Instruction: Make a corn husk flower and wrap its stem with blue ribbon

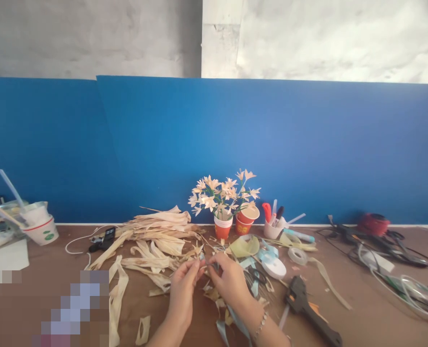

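Both hands meet over the middle of the brown table. The fingers of my left hand are pinched at the base of what looks like a small pale husk flower. My right hand, with a bracelet at its wrist, pinches a thin bluish strip beside the left fingertips; the exact grip is partly hidden. Dried corn husks lie in a heap to the left. Behind the hands, finished husk flowers with green stems stand in an orange paper cup. Light blue ribbon lies right of my right hand.
A black glue gun lies at the right, near a tape roll. A white cup with straws stands far left. Cables and a red object are far right. A blue partition backs the table.
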### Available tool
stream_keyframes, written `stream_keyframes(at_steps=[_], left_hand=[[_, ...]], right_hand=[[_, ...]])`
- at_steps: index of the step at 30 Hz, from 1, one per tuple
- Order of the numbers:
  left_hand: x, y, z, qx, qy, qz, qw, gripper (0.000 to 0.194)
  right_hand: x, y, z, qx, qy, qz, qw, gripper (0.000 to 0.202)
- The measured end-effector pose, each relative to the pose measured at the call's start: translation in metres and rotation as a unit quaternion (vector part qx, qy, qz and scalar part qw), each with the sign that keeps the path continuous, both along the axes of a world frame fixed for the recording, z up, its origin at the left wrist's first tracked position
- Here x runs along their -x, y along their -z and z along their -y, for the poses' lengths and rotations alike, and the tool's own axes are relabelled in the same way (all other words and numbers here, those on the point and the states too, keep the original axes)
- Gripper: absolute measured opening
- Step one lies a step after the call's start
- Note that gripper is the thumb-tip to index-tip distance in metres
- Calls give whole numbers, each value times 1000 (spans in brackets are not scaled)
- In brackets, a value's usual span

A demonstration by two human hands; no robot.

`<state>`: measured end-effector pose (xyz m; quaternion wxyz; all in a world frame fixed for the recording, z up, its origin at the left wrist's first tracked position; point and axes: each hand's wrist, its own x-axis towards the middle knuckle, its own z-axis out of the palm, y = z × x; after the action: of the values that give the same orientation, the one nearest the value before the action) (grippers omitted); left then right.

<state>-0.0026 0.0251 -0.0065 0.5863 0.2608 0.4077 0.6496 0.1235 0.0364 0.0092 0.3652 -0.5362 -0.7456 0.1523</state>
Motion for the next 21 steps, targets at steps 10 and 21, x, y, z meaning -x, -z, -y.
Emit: stream_keyframes(at_steps=[10, 21], left_hand=[[4, 3, -1, 3, 24, 43, 999, 22], [1, -5, 3, -7, 56, 29, 998, 22]], right_hand=[[-5, 4, -9, 30, -12, -69, 997, 11], [-4, 14, -17, 216, -3, -252, 943, 11]])
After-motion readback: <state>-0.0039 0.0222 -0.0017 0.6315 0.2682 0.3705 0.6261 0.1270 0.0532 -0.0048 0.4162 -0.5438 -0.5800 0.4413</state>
